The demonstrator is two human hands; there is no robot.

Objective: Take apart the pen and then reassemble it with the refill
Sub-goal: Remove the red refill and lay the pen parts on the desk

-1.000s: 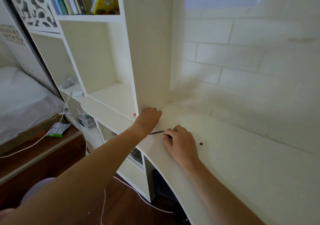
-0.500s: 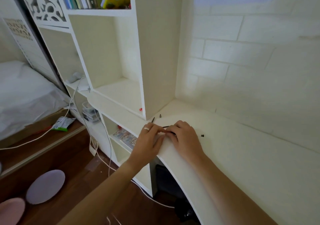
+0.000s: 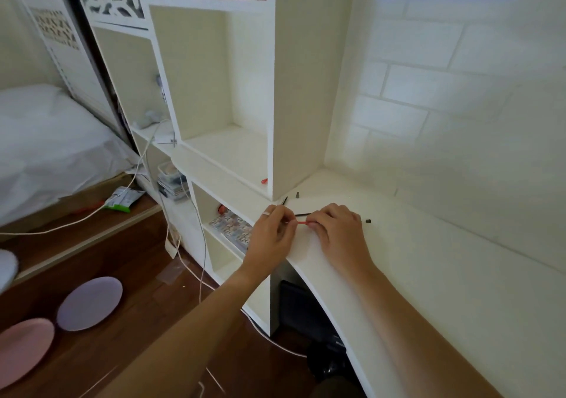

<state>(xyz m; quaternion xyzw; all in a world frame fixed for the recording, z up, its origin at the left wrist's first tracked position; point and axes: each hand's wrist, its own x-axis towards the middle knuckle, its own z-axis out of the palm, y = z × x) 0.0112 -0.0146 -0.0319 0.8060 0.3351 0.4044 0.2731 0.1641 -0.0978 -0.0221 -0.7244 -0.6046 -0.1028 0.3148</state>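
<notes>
A thin red refill [image 3: 301, 222] runs between my two hands on the white desk [image 3: 444, 275]. My left hand [image 3: 271, 234] pinches its left end, and my right hand [image 3: 340, 232] closes over its right end, hiding whatever pen part it holds. A thin black rod [image 3: 301, 214] lies just behind the red refill. Small black pen pieces rest on the desk: one [image 3: 368, 221] to the right of my right hand, another [image 3: 297, 195] and a short black stick [image 3: 285, 200] by the shelf's foot.
A white shelf unit [image 3: 294, 91] stands at the desk's left end, with a small red item [image 3: 264, 180] on its ledge. A brick-patterned wall [image 3: 459, 106] backs the desk. Cables, a bed and two round cushions lie left on the floor.
My left hand came back from the shelf's foot to meet my right hand. A red refill now shows between them. The camera view has shifted left and down.
</notes>
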